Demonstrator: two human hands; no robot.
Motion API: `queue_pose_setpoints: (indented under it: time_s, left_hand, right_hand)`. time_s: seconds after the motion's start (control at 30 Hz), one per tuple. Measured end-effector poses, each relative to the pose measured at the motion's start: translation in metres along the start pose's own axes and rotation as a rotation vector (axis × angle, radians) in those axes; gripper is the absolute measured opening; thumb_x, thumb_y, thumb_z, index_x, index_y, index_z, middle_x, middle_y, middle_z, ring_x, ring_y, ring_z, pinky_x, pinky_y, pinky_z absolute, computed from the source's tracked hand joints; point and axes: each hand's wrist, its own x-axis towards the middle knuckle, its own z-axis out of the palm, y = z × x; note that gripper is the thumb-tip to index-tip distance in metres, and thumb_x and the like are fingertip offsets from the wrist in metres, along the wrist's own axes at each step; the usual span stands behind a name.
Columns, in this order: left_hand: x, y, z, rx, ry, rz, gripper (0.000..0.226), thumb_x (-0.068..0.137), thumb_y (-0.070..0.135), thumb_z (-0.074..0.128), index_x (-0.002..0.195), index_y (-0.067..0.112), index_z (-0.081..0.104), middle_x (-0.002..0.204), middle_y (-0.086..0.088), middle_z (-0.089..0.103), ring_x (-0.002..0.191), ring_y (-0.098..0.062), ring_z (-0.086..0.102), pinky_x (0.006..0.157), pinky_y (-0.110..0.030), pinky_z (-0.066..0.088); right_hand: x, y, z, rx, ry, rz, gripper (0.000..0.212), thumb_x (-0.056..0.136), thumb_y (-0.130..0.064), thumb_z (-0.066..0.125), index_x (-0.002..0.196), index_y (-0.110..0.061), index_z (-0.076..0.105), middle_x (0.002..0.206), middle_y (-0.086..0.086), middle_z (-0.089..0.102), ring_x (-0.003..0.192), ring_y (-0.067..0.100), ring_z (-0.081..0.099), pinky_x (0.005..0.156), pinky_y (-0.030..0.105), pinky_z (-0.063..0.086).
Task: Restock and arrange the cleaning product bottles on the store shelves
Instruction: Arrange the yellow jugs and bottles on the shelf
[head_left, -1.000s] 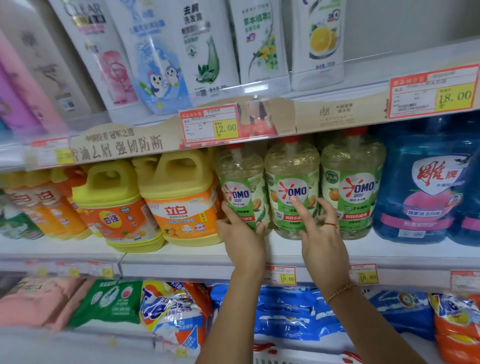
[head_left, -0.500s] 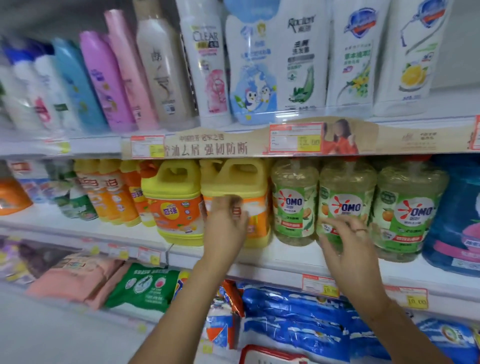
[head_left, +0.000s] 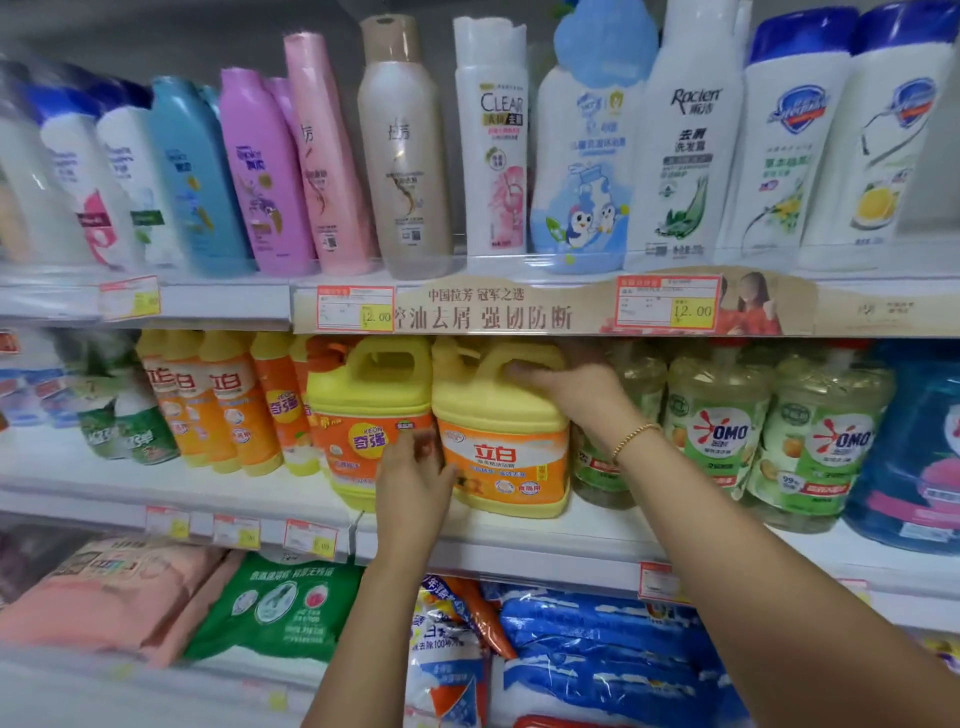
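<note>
R hand (head_left: 576, 400) is seen centre-right of the frame, laid over the top of a yellow jug (head_left: 509, 421) w/ an orange label, fingers curled over its handle in a grip; a gold bracelet (head_left: 634, 436) is worn on that wrist. L hand (head_left: 415, 488) is held lower, approx. centre frame, fingers pointed up and fairly straight, pressed against the jug's front left edge, thumb on the label, nothing clasped. The jug is stood upright on the middle shelf (head_left: 597, 530), near the front edge, touching or just beside a second yellow jug (head_left: 363, 400) on its left; whether a gap is left between them cannot be told, since the L hand covers the seam. To the right of the held jug, clear green-label OMO bottles (head_left: 719, 431) are lined up, partly hidden behind the R forearm, then a big blue jug (head_left: 914, 457) at the right edge. Left of the jugs, slim orange bottles (head_left: 223, 410) are ranged in a row, w/ green-and-white bottles (head_left: 140, 426) beyond, blurred. On the top shelf, shampoo bottles (head_left: 400, 145) in pink, purple, blue, beige and white are stood side by side. A beige banner strip (head_left: 493, 312) w/ price tags (head_left: 667, 301) marked 12.00 is fixed along that shelf's edge. Below, at the bottom of the frame, blue bags (head_left: 597, 639), a green bag (head_left: 280, 608) and pink packs (head_left: 104, 597) are laid.
</note>
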Motion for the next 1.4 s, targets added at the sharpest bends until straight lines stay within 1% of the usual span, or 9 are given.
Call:
queue_pose_setpoints:
  time_s: [0.23, 0.37, 0.57, 0.73, 0.93, 1.1, 1.23, 1.33, 1.4]
  left_hand:
    - [0.000, -0.011, -0.012, -0.102, -0.143, -0.029, 0.061, 0.070, 0.016, 0.083, 0.123, 0.016, 0.053, 0.113, 0.003, 0.050, 0.107, -0.017, 0.052, 0.091, -0.037, 0.049]
    - [-0.007, -0.003, -0.040, -0.272, -0.356, -0.061, 0.066, 0.068, 0.022, 0.086, 0.122, 0.035, 0.052, 0.123, 0.010, 0.055, 0.114, -0.013, 0.054, 0.095, -0.032, 0.046]
    - [-0.013, 0.044, -0.087, -0.453, -0.531, -0.030, 0.079, 0.066, 0.017, 0.087, 0.136, 0.024, 0.051, 0.123, 0.010, 0.066, 0.116, -0.008, 0.060, 0.097, -0.035, 0.050]
    - [-0.032, 0.093, -0.115, -0.470, -0.760, 0.018, 0.067, 0.063, 0.010, 0.087, 0.122, 0.020, 0.057, 0.113, 0.000, 0.071, 0.105, -0.018, 0.067, 0.084, -0.033, 0.057]
    - [-0.062, 0.141, -0.114, -0.488, -0.594, 0.083, 0.075, 0.049, 0.034, 0.085, 0.117, 0.020, 0.057, 0.108, -0.003, 0.071, 0.099, -0.019, 0.069, 0.080, -0.034, 0.057]
    - [-0.077, 0.190, -0.103, -0.619, -0.525, 0.026, 0.069, 0.047, 0.026, 0.085, 0.111, 0.013, 0.060, 0.095, 0.002, 0.074, 0.089, -0.017, 0.071, 0.067, -0.023, 0.055]
    - [-0.092, 0.217, -0.095, -0.595, -0.525, -0.029, 0.056, 0.055, 0.021, 0.080, 0.108, 0.014, 0.062, 0.093, 0.001, 0.075, 0.083, -0.017, 0.072, 0.062, -0.021, 0.055]
    - [-0.103, 0.229, -0.090, -0.603, -0.474, -0.088, 0.067, 0.052, 0.021, 0.088, 0.113, 0.009, 0.060, 0.101, -0.006, 0.073, 0.081, -0.018, 0.073, 0.058, -0.021, 0.054]
    - [-0.110, 0.237, -0.087, -0.631, -0.399, -0.116, 0.065, 0.056, 0.024, 0.079, 0.114, 0.007, 0.059, 0.103, -0.008, 0.072, 0.077, -0.017, 0.073, 0.055, -0.021, 0.053]
  right_hand:
    - [-0.047, -0.002, 0.015, 0.200, 0.050, -0.277, 0.025, 0.070, -0.011, 0.082, 0.087, -0.024, 0.069, 0.081, -0.012, 0.066, 0.065, -0.011, 0.057, 0.064, 0.010, 0.046]
    - [-0.074, -0.005, 0.014, 0.232, 0.046, -0.299, 0.028, 0.070, -0.012, 0.082, 0.092, -0.025, 0.072, 0.087, -0.012, 0.069, 0.072, -0.009, 0.060, 0.065, 0.013, 0.050]
    - [-0.099, -0.022, -0.021, 0.508, 0.048, -0.229, 0.029, 0.060, -0.023, 0.079, 0.087, -0.026, 0.072, 0.094, 0.001, 0.072, 0.085, 0.017, 0.066, 0.071, 0.031, 0.057]
    - [-0.119, -0.036, -0.057, 0.763, -0.112, -0.181, 0.032, 0.069, -0.011, 0.068, 0.101, -0.009, 0.066, 0.073, 0.001, 0.072, 0.067, 0.011, 0.068, 0.060, 0.023, 0.056]
    - [-0.138, -0.062, -0.105, 0.622, -0.146, -0.285, 0.027, 0.075, -0.017, 0.067, 0.102, -0.013, 0.067, 0.066, -0.006, 0.068, 0.062, 0.005, 0.063, 0.058, 0.017, 0.052]
    - [-0.145, -0.072, -0.140, 0.394, -0.023, -0.295, 0.031, 0.089, -0.037, 0.059, 0.121, -0.033, 0.059, 0.090, -0.003, 0.067, 0.083, 0.008, 0.065, 0.067, 0.022, 0.054]
    - [-0.156, -0.061, -0.167, 0.280, -0.088, -0.217, 0.056, 0.085, -0.055, 0.056, 0.137, -0.045, 0.036, 0.116, -0.004, 0.059, 0.098, 0.010, 0.063, 0.084, 0.030, 0.054]
    - [-0.181, -0.046, -0.162, 0.202, -0.092, -0.243, 0.074, 0.086, -0.046, 0.061, 0.141, -0.052, 0.012, 0.121, -0.015, 0.051, 0.090, 0.001, 0.062, 0.065, 0.015, 0.053]
    - [-0.204, -0.018, -0.144, 0.078, -0.016, -0.318, 0.098, 0.074, -0.049, 0.072, 0.141, -0.057, 0.000, 0.144, -0.008, 0.037, 0.113, 0.007, 0.054, 0.082, 0.021, 0.050]
